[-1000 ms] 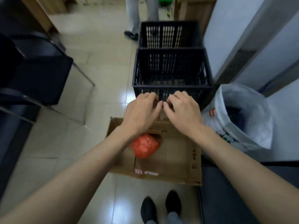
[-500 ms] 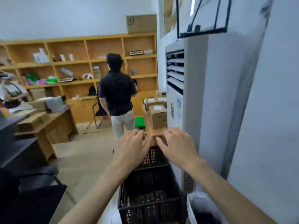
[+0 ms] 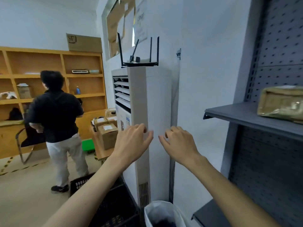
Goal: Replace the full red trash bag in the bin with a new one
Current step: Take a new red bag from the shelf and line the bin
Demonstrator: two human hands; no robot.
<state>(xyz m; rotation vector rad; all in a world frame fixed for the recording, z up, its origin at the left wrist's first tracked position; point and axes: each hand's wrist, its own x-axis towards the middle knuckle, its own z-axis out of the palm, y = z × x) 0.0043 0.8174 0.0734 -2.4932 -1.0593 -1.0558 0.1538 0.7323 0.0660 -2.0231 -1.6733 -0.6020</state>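
Both hands, left hand [image 3: 133, 141] and right hand [image 3: 179, 143], are hovering loosely open, gripping nothing; the lined bin [image 3: 161, 213] is sitting well below them, nearer the right.

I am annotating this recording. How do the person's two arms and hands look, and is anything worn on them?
Both forearms are bare, with no sleeve in view. The left hand and right hand have no gloves, and no rings, watch or bracelet are visible.
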